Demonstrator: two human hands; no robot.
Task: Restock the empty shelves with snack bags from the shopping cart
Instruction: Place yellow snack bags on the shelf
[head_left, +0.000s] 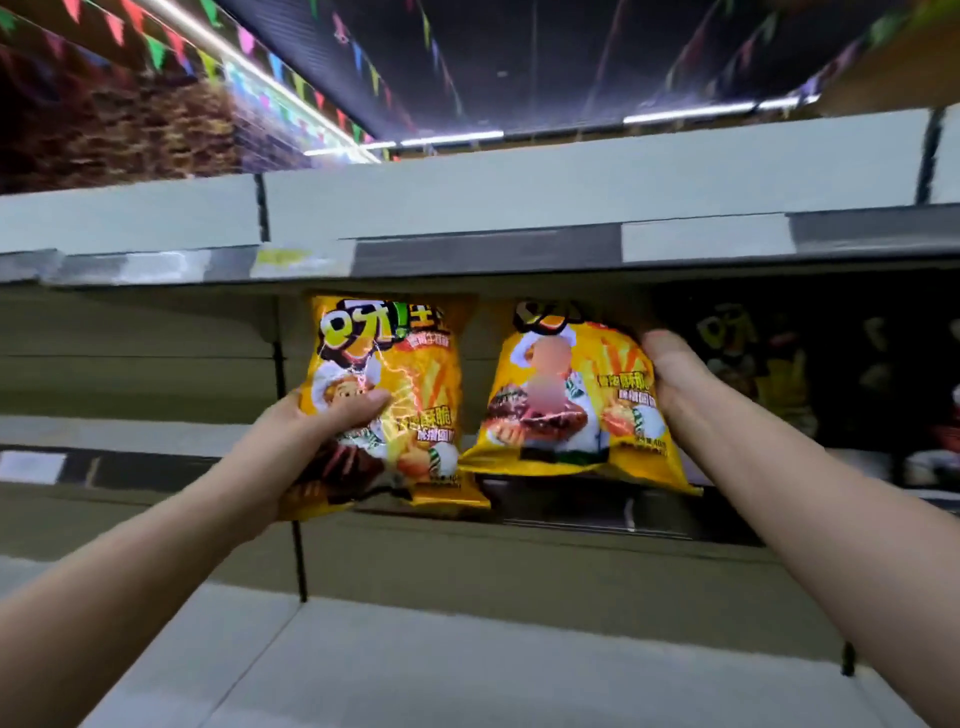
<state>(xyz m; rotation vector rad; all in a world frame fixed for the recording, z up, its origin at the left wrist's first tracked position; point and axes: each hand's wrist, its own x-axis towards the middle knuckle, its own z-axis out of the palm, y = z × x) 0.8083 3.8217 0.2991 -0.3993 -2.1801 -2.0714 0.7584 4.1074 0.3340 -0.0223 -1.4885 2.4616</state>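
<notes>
**Item:** two yellow snack bags, one per hand.

- **Left hand** (332, 415): fingers curled round the lower left of the left bag (400, 364), thumb across its front. The bag is upright, long axis vertical.
- **Right hand** (670, 364): grips the right bag (566, 395) by its right edge. The bag is somewhat tilted.
- **Shelf** (649, 525): just beyond and below both hands. The right bag's base looks nearer its lip — likely set down first.

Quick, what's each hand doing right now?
Left hand: grip closed on the left yellow snack bag.
Right hand: grip closed on the right yellow snack bag.
</notes>
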